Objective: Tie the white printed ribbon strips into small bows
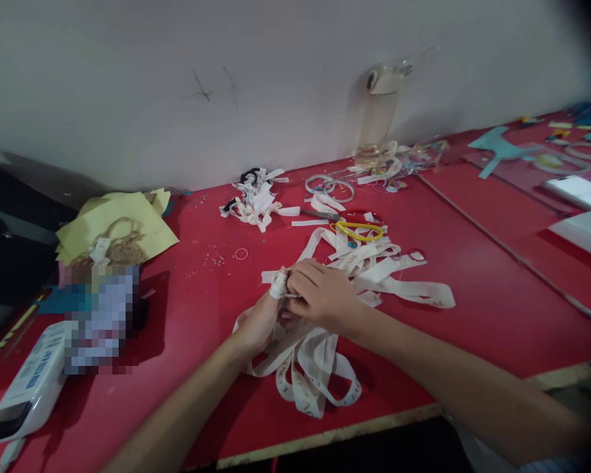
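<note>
My left hand (262,323) is closed around a white printed ribbon (309,387), whose long loops hang below it onto the table. A white band is wrapped around the raised thumb; whether it is ribbon or tape I cannot tell. My right hand (320,292) covers the left fingers, its own fingers bent and pinching the ribbon close to that thumb. The right hand hides most of the grip. Just beyond the hands lies a heap of more white ribbon (374,263), with yellow-handled scissors (359,230) at its far side.
A red table (201,355) runs up to a grey wall. At the back stand a bundle of white ribbon bits (259,200) and a clear bottle (377,125). Yellow paper (155,226) and a white device (29,381) lie left. A phone (581,192) lies right.
</note>
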`<state>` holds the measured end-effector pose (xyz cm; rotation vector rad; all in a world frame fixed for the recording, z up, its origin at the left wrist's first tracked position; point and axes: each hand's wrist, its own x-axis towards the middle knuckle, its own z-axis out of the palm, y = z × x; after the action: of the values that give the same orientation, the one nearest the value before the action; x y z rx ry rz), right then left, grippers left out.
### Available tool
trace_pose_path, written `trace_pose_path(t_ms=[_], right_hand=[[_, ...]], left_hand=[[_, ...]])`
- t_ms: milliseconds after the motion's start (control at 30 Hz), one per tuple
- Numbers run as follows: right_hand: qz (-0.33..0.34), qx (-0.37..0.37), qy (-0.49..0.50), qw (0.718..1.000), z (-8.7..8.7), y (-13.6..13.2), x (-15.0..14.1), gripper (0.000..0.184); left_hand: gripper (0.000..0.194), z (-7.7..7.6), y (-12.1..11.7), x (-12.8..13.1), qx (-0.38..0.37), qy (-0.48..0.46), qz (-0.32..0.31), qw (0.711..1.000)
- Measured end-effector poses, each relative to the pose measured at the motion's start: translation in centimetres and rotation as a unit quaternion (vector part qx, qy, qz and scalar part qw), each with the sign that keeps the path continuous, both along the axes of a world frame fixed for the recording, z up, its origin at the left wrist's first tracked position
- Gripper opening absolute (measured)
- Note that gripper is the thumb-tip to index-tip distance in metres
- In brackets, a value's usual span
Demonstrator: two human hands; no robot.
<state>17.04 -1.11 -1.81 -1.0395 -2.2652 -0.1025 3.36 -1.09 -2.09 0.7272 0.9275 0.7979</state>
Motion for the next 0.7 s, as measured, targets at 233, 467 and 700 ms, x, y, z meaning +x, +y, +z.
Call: trace_pose_path(t_ms=[233,467,700], right_hand=[[-0.006,0.068,-0.008,0.998,-0.1,-0.4,0.1,0.008],[0.001,0.070,0.007,0.998,0.3,-0.6,0.1,0.014],[0.032,0.137,0.011,0.990,0.2,-0.6,0.6,0.018]], left_hand=[[0.048,0.4,-0.2,0.2,0.007,0.004,0.021,1.000],[0.047,-0.6,-0.1,-0.3,0.013,0.003,-0.004,1.000],[0.051,-0.3,-0.4,-0.1,0.054,0.002,-0.020,0.998]])
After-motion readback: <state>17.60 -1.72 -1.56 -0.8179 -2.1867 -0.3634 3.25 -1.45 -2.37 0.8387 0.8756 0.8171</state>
